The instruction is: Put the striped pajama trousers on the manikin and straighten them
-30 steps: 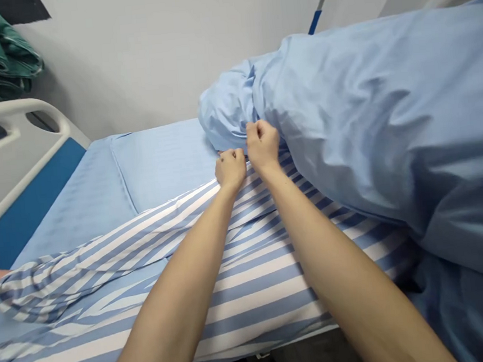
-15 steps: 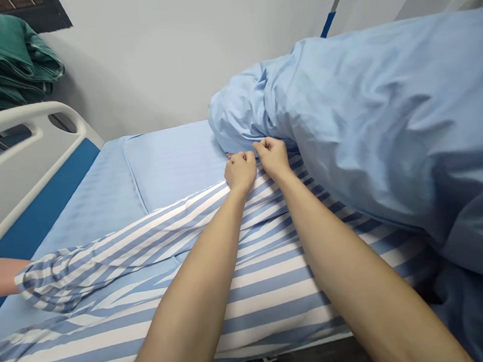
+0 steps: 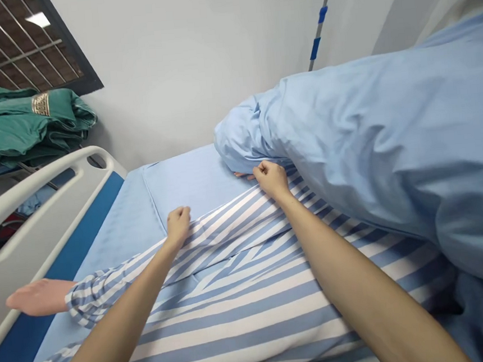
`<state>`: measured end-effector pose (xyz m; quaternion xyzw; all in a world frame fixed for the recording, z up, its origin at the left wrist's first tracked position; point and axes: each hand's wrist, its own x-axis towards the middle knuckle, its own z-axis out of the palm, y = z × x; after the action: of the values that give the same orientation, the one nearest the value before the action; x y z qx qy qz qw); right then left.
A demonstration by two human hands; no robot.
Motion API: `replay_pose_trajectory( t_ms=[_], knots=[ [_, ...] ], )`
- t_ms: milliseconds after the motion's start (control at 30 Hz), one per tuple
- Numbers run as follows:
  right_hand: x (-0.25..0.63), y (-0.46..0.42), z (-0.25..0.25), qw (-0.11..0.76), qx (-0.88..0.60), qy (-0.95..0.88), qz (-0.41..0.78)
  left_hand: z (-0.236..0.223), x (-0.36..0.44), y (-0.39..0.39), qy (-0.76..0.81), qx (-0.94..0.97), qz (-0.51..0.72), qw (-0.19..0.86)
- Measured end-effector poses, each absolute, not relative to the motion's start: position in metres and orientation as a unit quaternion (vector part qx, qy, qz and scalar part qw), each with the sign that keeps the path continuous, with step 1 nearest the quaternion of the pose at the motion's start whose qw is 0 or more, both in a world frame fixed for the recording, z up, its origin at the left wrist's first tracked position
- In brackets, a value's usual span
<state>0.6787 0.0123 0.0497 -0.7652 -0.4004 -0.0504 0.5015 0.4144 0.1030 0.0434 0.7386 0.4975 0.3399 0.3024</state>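
A pair of blue-and-white striped trousers [image 3: 251, 293] covers legs lying on the bed; a bare foot [image 3: 40, 296] pokes out of one trouser leg at the left. My right hand [image 3: 272, 179] is closed in a pinch on the striped cloth at its far edge, just under the lip of the pale blue quilt [image 3: 374, 152]. My left hand [image 3: 178, 225] is also closed, gripping the same far edge of the striped cloth further left, along the trouser leg. The quilt hides everything to the right of my right hand.
A light blue bed sheet [image 3: 182, 180] lies beyond the hands. The white and blue footboard [image 3: 46, 220] stands at the left. Folded green cloths [image 3: 20, 124] are stacked behind it. A pole with blue bands [image 3: 317, 31] leans on the white wall.
My left hand has slid left along the striped cloth's edge, away from my right hand, which stays under the quilt. The view has tilted up, showing the foot and more of the wall.
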Motion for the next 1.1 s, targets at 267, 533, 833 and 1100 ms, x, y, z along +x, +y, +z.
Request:
replay_pose_trajectory(
  t_ms=[267, 533, 833, 1100],
  knots=[
    [0.677, 0.013, 0.048, 0.474, -0.776, -0.409, -0.074, 0.047, 0.321, 0.123, 0.568, 0.640, 0.424, 0.296],
    [0.672, 0.014, 0.046, 0.446, -0.785, -0.418, -0.099, 0.022, 0.308, 0.112, 0.568, 0.695, 0.388, 0.207],
    [0.658, 0.023, 0.049, 0.297, -0.865, -0.396, -0.078, 0.021, 0.308, 0.112, 0.603, 0.687, 0.350, 0.204],
    [0.471, 0.079, 0.082, 0.533, -0.645, -0.545, 0.049, 0.021, 0.305, 0.112, 0.591, 0.663, 0.386, 0.251]
  ],
)
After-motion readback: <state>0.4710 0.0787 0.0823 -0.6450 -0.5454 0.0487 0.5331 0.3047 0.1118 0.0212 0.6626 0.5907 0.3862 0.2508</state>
